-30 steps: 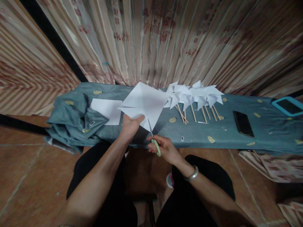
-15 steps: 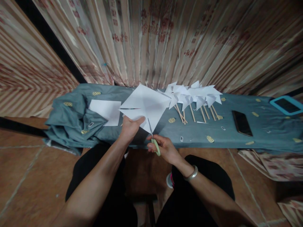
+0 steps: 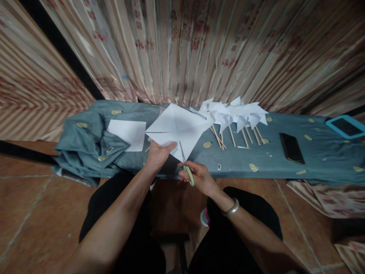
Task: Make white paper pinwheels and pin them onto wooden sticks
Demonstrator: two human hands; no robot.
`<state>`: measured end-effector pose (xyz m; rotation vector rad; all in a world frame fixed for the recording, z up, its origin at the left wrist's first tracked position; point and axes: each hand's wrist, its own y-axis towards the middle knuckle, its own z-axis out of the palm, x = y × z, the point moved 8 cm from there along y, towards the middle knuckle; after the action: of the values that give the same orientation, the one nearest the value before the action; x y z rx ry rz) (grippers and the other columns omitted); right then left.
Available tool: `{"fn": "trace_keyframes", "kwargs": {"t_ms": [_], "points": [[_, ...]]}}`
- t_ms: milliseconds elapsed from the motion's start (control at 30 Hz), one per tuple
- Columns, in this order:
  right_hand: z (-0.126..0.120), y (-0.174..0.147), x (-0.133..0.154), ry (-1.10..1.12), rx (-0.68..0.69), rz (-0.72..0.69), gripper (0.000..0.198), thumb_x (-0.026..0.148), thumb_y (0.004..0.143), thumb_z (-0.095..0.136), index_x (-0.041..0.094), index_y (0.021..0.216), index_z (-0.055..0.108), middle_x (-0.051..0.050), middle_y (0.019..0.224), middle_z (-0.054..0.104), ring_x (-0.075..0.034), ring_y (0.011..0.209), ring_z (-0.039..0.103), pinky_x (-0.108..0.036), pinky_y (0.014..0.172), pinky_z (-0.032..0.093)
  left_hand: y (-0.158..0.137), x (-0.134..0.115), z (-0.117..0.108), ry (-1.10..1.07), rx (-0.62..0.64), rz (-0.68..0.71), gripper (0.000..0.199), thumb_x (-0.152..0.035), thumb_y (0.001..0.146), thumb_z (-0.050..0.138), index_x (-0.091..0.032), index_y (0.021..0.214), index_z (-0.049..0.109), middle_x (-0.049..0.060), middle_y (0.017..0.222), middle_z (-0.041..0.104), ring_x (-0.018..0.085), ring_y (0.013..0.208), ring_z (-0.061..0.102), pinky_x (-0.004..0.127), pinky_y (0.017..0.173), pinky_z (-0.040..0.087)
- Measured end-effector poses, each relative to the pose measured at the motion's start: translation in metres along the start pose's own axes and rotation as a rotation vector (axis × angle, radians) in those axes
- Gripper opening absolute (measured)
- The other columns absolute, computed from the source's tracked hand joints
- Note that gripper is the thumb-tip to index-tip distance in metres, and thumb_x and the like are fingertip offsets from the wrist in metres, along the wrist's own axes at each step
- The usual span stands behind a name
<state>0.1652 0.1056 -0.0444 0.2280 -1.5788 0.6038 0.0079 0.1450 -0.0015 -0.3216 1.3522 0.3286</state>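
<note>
A square sheet of white paper (image 3: 178, 121) is held up over the cloth, turned corner-on, with a slit running in from its left corner. My left hand (image 3: 159, 152) pinches its lower left edge, thumb on top. My right hand (image 3: 198, 176) grips green-handled scissors (image 3: 189, 176), fingers in the loops. The scissor blades lie at the sheet's near corner, pointing away from me toward its middle. How far they have cut there is hard to make out. Finished white paper pinwheels (image 3: 225, 114) on wooden sticks (image 3: 231, 136) lie in a row to the right.
A second white sheet (image 3: 131, 133) rests at left beside bunched grey-green cloth (image 3: 82, 144). On the right lie a dark phone (image 3: 292, 148) and a blue-framed tablet (image 3: 346, 126). A thin paper scrap (image 3: 244, 147) lies near the sticks. A patterned curtain (image 3: 182, 53) hangs behind.
The sheet has shifted slightly right and its left slit looks narrower. My hands and the scissors have moved a little to the right with it.
</note>
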Motion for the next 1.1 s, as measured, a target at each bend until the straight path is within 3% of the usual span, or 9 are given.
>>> {"fn": "trace_keyframes", "kwargs": {"t_ms": [1100], "points": [[-0.001,0.002,0.012,0.056,-0.036,-0.024,0.042,0.051,0.068,0.074,0.017,0.089,0.064,0.001,0.059,0.065,-0.01,0.052,0.055,-0.023,0.05,0.042,-0.008,0.001,0.008,-0.071,0.047,-0.069,0.034,-0.02,0.047,0.078,-0.015,0.079,0.065,0.0,0.074,0.069,0.015,0.065,0.061,0.027,0.065,0.049]]}}
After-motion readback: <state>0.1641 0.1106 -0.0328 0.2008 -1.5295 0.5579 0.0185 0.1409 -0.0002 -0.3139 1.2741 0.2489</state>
